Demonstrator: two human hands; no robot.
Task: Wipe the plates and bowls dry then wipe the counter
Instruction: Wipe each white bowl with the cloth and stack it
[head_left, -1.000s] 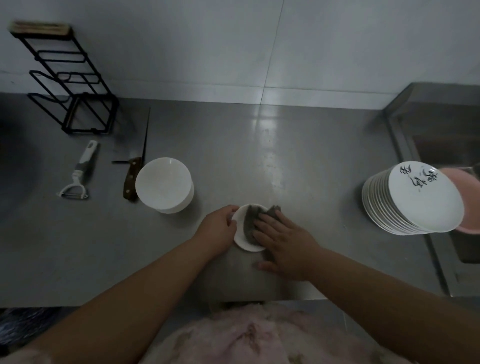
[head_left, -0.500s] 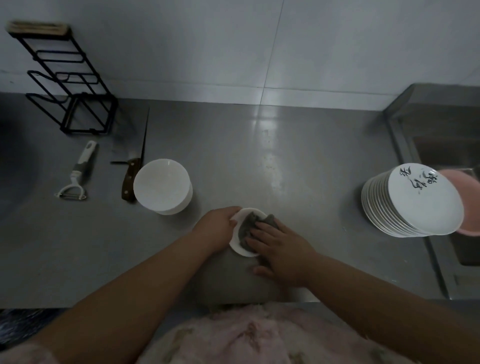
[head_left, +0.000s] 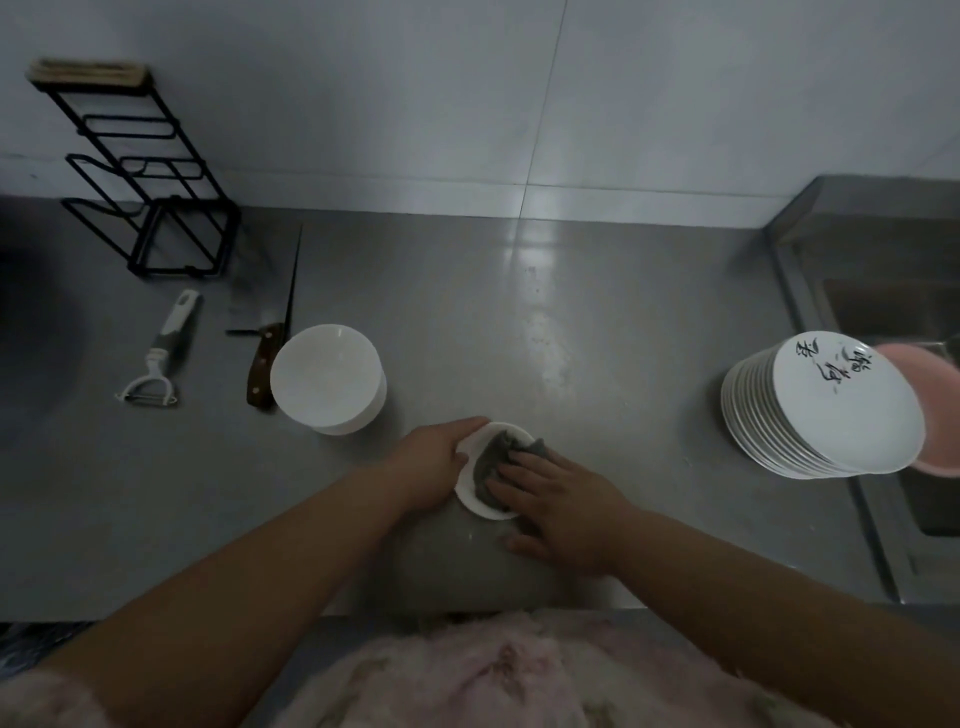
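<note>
A small white dish (head_left: 470, 491) is held tilted just above the steel counter (head_left: 571, 332) near its front edge. My left hand (head_left: 434, 457) grips the dish by its left rim. My right hand (head_left: 558, 501) presses a grey cloth (head_left: 491, 462) into the dish with straight fingers. A stack of white bowls (head_left: 327, 379) stands to the left. At the right, a tall leaning stack of white plates (head_left: 815, 410) has black writing on the top one.
A knife (head_left: 267, 358) lies beside the bowls, with a peeler (head_left: 161, 358) further left and a black wire rack (head_left: 140, 176) against the wall. A pink basin (head_left: 935, 405) sits behind the plates over the sink (head_left: 893, 322) at the right.
My right hand and the cloth have slid a little left and deeper into the dish. The dish has tilted slightly in my left hand.
</note>
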